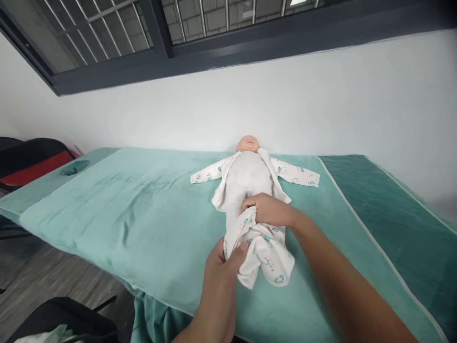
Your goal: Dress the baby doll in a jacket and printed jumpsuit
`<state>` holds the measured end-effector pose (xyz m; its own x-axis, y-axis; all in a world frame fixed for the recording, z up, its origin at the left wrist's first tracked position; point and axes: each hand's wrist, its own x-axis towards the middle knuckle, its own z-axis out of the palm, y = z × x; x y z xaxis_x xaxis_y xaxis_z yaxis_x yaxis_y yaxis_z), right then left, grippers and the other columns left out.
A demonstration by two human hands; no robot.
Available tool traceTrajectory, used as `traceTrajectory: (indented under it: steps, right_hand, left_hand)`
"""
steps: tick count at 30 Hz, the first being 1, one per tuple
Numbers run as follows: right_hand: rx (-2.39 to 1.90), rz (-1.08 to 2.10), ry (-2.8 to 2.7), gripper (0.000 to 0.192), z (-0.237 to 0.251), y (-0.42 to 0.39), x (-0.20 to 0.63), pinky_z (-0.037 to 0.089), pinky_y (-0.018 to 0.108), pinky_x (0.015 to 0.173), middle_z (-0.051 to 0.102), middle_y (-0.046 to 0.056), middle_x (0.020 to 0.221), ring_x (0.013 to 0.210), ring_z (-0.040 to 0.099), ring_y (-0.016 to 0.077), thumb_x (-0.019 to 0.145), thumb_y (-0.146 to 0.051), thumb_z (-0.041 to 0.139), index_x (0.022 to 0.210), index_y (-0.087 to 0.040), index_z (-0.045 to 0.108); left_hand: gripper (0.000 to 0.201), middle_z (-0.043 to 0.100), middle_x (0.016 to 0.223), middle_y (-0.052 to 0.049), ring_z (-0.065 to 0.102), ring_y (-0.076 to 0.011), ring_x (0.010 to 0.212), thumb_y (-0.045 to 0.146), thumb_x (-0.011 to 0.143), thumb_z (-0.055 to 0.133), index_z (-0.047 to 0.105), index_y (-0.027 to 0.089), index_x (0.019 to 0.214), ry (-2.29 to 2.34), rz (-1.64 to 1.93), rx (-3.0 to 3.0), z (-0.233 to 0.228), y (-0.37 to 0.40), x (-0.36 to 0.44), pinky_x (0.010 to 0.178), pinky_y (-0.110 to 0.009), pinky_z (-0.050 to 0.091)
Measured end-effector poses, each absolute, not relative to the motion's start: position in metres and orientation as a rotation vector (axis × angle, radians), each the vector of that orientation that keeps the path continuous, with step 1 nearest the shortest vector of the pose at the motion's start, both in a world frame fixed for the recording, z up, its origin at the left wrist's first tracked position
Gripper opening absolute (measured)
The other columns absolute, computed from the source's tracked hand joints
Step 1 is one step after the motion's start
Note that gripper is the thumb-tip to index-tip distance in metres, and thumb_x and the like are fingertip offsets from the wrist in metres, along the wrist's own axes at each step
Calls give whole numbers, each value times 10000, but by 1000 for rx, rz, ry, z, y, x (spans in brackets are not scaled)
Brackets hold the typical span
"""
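Teal towelling covers the worktop (143, 209), where a baby doll (248, 171) lies face-up at the far centre in an open printed sleepsuit (266, 257). The right hand (267, 208) and left hand (223, 262) each grip bunched sleepsuit fabric at the legs.

The doll (247, 177) has a pale pink head and a plain white body. Its romper (264, 252) is white with small teal and pink prints. The towel (143, 214) is mint green; at three o'clock lies a darker teal towel (385, 200).
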<state>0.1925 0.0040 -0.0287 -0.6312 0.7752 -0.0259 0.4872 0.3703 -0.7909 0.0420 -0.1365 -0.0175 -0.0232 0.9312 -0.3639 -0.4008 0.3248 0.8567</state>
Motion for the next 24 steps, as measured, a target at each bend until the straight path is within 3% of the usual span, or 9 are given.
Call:
traceTrajectory:
  steps: [10,14,24]
  right_hand:
    - [-1057,1135,-2453,157,-31,4,191,416,228,661,715,-6,789,729,610,141,653,-119,582,737,-174,703]
    - [-1114,1126,-2497,121,-30,3,190,395,224,628,708,-21,774,712,599,132,650,-138,594,712,-182,689]
    - [-1152,1134,-2509,104,-27,-2,188,368,246,599,703,6,759,708,592,156,674,-145,594,710,-167,690]
  left_hand:
    - [450,582,668,-12,508,-119,625,482,571,858,697,141,815,1128,1317,332,-70,-162,51,595,-240,379]
    - [449,519,589,21,444,-87,572,500,565,859,673,135,747,1181,1343,363,-86,-171,46,565,-217,345]
    - [371,601,656,-2,524,-104,594,378,605,862,637,131,766,1102,1230,275,-92,-162,17,620,-241,409]
